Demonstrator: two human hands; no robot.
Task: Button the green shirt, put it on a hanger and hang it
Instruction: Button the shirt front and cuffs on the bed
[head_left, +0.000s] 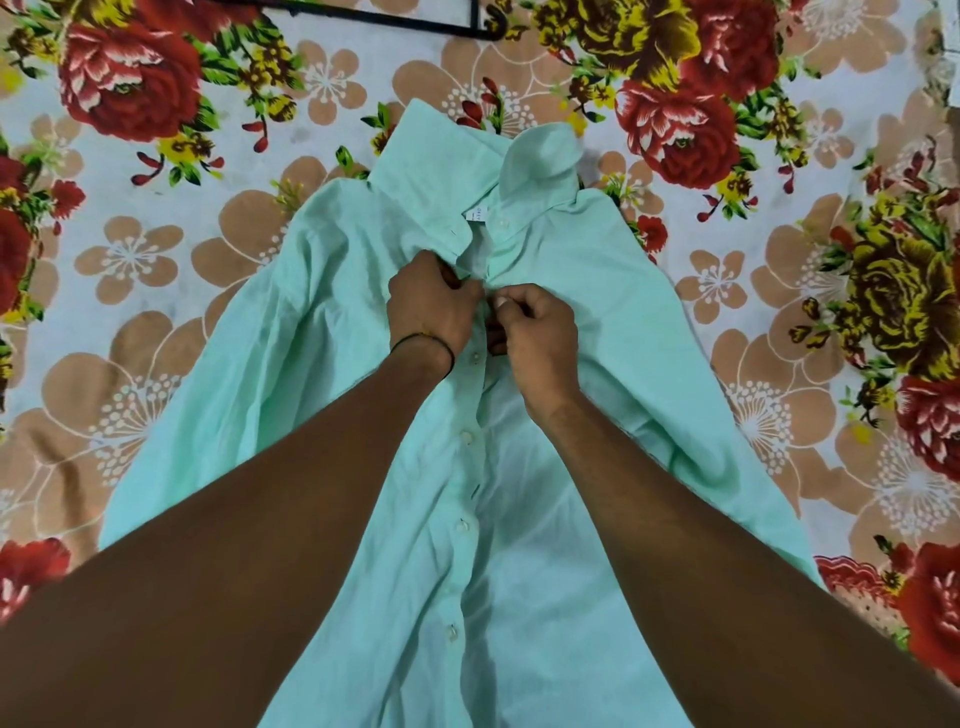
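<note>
Both hands, the left hand (431, 306) and right hand (535, 332), were pinched shut on the placket of the green shirt (571, 291) just under its collar, with the shirt lying front-up on a flowery bedsheet (156, 249) and a dark hanger (426, 23) up top.

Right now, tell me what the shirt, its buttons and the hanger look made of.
Green shirt: thin woven cloth, likely cotton, matte; it creases softly and lets light through. Buttons: pale glossy discs, probably plastic. Hanger: thin black bar, metal or plastic; too little shows to tell.
</note>
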